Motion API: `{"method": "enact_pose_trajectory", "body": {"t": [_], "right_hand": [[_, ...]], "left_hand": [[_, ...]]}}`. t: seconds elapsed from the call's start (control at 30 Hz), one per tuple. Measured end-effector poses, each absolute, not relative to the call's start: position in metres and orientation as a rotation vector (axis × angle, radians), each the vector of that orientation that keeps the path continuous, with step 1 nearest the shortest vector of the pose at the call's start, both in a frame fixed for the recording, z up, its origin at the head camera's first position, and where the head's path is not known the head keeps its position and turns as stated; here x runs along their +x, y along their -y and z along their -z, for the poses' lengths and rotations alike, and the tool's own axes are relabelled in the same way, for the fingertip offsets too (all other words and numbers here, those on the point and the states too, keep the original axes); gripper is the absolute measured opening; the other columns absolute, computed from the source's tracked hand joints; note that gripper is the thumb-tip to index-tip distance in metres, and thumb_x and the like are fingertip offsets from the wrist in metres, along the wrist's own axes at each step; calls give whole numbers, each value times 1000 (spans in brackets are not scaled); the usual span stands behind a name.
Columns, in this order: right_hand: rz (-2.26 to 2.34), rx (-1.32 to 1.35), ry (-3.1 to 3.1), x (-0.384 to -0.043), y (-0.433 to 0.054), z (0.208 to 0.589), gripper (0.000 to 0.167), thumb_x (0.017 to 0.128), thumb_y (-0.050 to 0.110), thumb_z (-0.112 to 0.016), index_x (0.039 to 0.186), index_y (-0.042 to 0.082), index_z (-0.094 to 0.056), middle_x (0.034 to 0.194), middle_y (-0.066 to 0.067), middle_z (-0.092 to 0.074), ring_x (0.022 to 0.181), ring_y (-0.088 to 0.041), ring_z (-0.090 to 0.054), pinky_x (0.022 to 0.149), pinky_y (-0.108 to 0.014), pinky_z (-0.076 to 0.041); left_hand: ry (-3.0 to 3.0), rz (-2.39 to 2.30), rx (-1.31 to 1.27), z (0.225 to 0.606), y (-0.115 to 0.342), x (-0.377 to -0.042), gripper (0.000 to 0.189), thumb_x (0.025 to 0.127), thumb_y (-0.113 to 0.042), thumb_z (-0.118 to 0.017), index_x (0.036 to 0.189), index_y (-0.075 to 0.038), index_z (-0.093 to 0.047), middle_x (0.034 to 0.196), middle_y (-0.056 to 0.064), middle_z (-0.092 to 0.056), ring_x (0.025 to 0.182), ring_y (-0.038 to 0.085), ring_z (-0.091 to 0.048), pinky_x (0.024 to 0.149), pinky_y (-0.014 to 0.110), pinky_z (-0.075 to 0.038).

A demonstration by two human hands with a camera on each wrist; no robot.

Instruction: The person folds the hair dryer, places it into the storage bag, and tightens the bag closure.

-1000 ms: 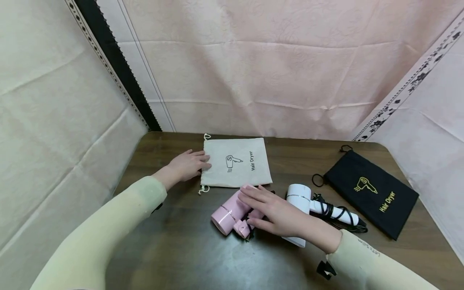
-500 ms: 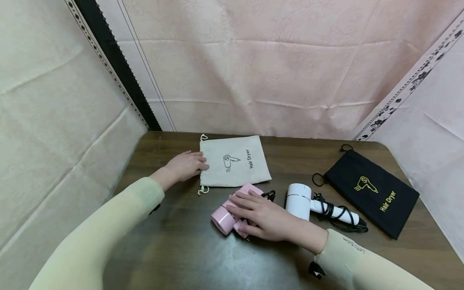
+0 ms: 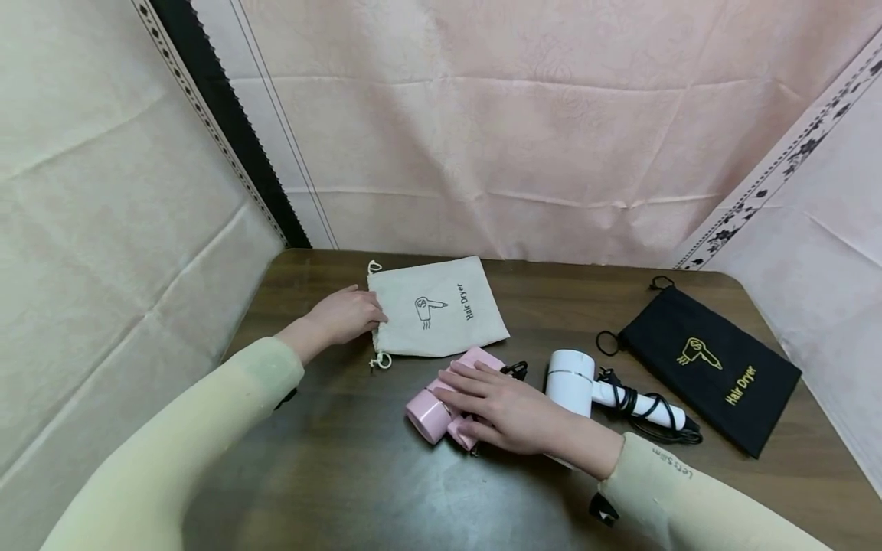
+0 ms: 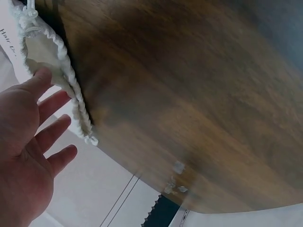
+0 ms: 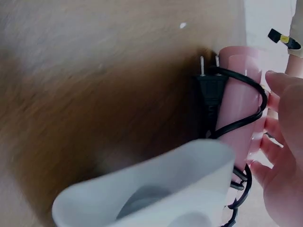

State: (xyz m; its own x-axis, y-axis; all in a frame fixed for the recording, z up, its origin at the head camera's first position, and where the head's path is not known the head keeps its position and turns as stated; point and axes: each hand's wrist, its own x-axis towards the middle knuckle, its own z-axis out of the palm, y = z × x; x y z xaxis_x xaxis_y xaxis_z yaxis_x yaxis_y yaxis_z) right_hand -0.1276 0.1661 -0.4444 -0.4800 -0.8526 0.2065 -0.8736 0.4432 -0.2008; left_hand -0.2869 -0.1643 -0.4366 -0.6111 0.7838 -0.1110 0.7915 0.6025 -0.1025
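A white drawstring bag printed "Hair Dryer" lies at the back of the table, its mouth facing left. My left hand pinches the upper layer at that mouth. In the left wrist view the bag's corded opening gapes, with the thumb at its edge. A pink folding hair dryer lies below the bag, its black cord wound round it. My right hand rests on this dryer, fairly straight fingers across it and partly hiding it. The white dryer's head blocks part of the right wrist view.
A white hair dryer with a black cord lies just right of my right hand, partly behind the wrist. Further right is a black drawstring bag. Cloth hangs around the brown wooden table.
My right hand has moved left and settled over the pink hair dryer. My left hand has drawn the white bag leftward and turned it slightly.
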Motion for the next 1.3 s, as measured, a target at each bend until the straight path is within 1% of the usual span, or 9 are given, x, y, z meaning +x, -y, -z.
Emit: {"method": "enact_pose_trajectory", "body": {"t": [0.1, 0.27, 0.37, 0.5, 0.67, 0.8, 0.93, 1.17, 1.3], "right_hand": [[-427, 1566, 2585, -131, -172, 446, 56, 107, 29, -66, 158, 8, -53, 162, -16, -51, 152, -38, -44, 120, -59, -40], [-469, 1588, 2581, -138, -182, 447, 56, 105, 26, -68, 156, 8, -55, 162, -16, -50, 151, -39, -45, 121, -59, -38], [-468, 1606, 2572, -141, -186, 447, 55, 105, 26, -68, 156, 8, -55, 161, -16, -51, 151, -39, -45, 120, -60, -38], [-460, 1621, 2564, -142, -187, 448, 56, 106, 28, -67, 157, 8, -55, 161, -17, -52, 151, -39, -46, 120, -61, -39], [-456, 1626, 2561, -141, -187, 447, 55, 106, 28, -66, 156, 8, -55, 161, -16, -52, 153, -37, -44, 120, -60, -39], [-452, 1624, 2565, -141, -188, 445, 55, 107, 29, -66, 156, 8, -55, 162, -15, -51, 154, -35, -42, 121, -58, -39], [-464, 1623, 2553, -140, -188, 445, 55, 106, 29, -68, 156, 8, -56, 162, -14, -51, 153, -36, -43, 121, -58, -39], [-491, 1617, 2527, -140, -190, 446, 56, 105, 28, -70, 155, 8, -57, 162, -12, -51, 154, -34, -42, 120, -57, -40], [-484, 1627, 2540, -140, -191, 445, 56, 105, 27, -69, 156, 8, -56, 163, -12, -50, 155, -33, -40, 121, -57, -39]], "left_hand": [[-2767, 204, 1382, 434, 165, -286, 16, 101, -11, -73, 113, -14, -82, 109, 6, -79, 113, 28, -71, 112, 63, -47], [-2782, 138, 1396, 425, 163, -282, 8, 102, -11, -71, 99, -11, -79, 94, 5, -75, 97, 25, -73, 110, 63, -49], [-2812, 53, 1424, 417, 161, -283, 14, 102, -9, -70, 89, -11, -74, 84, 3, -70, 85, 23, -70, 99, 56, -55], [-2866, -79, 1434, 405, 157, -286, 21, 102, -10, -69, 82, -13, -67, 76, -1, -65, 74, 20, -66, 83, 48, -58], [-2906, -164, 1360, 386, 158, -286, 19, 104, -15, -69, 85, -15, -65, 75, -3, -66, 73, 22, -68, 73, 49, -57], [-2914, -179, 1293, 370, 163, -286, 17, 106, -15, -67, 89, -15, -68, 78, -4, -68, 75, 20, -67, 74, 49, -56], [-2944, -197, 1239, 354, 173, -284, 17, 108, -15, -63, 91, -14, -69, 76, -4, -65, 70, 18, -61, 71, 46, -55], [-3026, -237, 1175, 332, 192, -279, 26, 107, -14, -60, 82, -15, -62, 65, -5, -52, 57, 15, -48, 59, 38, -45], [-3035, -262, 1126, 322, 196, -274, 27, 106, -15, -61, 79, -15, -62, 62, -5, -52, 54, 13, -48, 55, 35, -42]]}}
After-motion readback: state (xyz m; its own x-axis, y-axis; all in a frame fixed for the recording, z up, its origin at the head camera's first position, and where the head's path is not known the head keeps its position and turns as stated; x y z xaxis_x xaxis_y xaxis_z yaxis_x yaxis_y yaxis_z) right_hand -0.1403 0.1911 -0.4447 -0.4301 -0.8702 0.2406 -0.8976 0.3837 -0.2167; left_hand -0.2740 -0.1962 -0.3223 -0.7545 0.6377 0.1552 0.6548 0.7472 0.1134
